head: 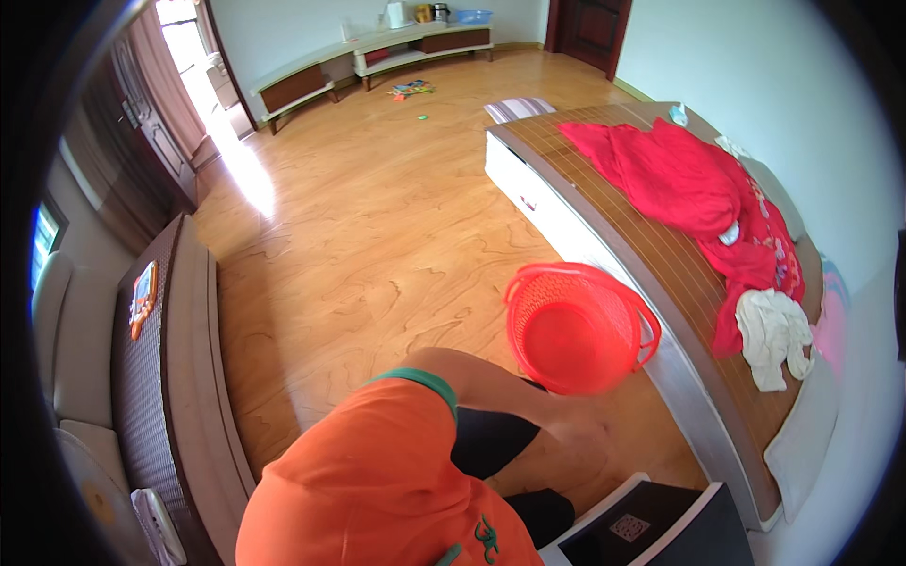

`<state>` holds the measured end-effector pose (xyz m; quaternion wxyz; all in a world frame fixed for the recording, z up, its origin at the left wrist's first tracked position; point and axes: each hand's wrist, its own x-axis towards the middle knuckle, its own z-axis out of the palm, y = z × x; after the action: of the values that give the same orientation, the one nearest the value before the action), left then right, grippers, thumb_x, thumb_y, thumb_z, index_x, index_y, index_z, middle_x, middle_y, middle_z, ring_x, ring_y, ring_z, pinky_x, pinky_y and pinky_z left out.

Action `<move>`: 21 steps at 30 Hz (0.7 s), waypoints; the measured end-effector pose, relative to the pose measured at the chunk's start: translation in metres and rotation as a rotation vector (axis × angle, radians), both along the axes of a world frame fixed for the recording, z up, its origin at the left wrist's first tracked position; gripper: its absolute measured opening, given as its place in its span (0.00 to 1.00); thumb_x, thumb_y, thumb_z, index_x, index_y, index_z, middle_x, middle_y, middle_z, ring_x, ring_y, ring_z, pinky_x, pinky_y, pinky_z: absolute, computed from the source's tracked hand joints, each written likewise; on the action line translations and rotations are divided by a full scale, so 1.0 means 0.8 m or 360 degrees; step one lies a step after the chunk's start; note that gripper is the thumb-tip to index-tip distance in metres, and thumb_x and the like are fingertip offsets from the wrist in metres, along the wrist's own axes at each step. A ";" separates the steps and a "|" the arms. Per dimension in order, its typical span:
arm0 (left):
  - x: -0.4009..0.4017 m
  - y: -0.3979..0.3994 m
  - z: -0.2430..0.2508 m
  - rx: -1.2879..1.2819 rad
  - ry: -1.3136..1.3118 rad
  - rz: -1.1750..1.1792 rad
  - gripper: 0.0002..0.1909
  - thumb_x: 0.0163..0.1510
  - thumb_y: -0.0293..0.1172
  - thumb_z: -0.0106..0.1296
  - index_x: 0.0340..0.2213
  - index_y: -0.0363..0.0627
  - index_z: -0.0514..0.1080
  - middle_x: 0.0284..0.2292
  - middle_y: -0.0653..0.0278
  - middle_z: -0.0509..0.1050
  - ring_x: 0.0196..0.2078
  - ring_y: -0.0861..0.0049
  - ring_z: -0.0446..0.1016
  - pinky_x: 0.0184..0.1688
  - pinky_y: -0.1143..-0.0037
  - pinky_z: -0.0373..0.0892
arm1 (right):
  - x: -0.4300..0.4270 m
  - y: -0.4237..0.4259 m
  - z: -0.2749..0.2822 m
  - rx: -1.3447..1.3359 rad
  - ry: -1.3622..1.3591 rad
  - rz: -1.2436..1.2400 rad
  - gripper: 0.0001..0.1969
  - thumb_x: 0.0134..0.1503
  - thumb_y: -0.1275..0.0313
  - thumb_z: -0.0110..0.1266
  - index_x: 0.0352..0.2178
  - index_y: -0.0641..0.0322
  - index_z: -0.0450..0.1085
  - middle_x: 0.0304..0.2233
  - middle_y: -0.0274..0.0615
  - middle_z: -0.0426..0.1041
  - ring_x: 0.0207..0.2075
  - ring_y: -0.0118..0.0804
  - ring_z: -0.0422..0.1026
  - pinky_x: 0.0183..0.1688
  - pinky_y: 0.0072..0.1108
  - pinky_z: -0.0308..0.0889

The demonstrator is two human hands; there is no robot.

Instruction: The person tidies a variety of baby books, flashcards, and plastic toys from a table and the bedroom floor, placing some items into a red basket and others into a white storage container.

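My left hand [584,426], blurred, reaches across in front of my dark-trousered legs, over the wooden floor. Whether its fingers are apart or closed is not clear. Just beyond it stands a red plastic laundry basket [566,343] with perforated sides and raised handles, its bottom visible. No contact between hand and basket can be made out. Close below the hand is a small cabinet [630,527] with a dark top, pale edges and a square pattern. My right hand is out of view.
A bed [623,205] with a brown mat flanks the basket on the right. Red bedding [679,177] and a white cloth [771,332] lie on it. Along the left runs a sofa [191,368] holding an orange toy [144,297]. A low TV stand [425,53] lines the far wall.
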<state>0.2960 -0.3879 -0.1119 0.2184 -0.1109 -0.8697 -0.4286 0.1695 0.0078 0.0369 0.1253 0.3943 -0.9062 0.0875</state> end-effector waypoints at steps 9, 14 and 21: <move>0.178 -0.103 0.008 -0.0918 -0.0726 0.0243 0.10 0.47 0.40 0.42 0.24 0.50 0.70 0.27 0.65 0.71 0.34 0.67 0.69 0.35 0.67 0.62 | 0.018 -0.006 -0.079 0.0380 0.0534 0.0179 0.36 0.52 0.48 0.40 0.49 0.74 0.53 0.47 0.62 0.58 0.47 0.57 0.60 0.46 0.39 0.59; 0.242 -0.107 0.037 -0.0597 -0.0962 0.0374 0.12 0.47 0.42 0.40 0.22 0.50 0.70 0.25 0.65 0.72 0.31 0.66 0.70 0.33 0.66 0.62 | -0.037 -0.016 -0.124 -0.0733 0.0624 0.1007 0.41 0.53 0.45 0.37 0.51 0.79 0.46 0.47 0.72 0.52 0.44 0.68 0.58 0.43 0.46 0.58; 0.336 -0.092 0.042 -0.0644 -0.0486 0.0178 0.10 0.37 0.38 0.47 0.13 0.47 0.65 0.17 0.65 0.67 0.24 0.68 0.68 0.27 0.69 0.62 | 0.018 -0.028 -0.060 0.0532 0.0200 0.0051 0.44 0.52 0.42 0.31 0.50 0.82 0.46 0.47 0.73 0.51 0.45 0.68 0.57 0.46 0.46 0.56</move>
<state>0.5646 -0.4616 -0.0784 0.0812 -0.0381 -0.9654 -0.2449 0.1840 -0.0142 -0.0112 0.1129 0.4287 -0.8921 -0.0871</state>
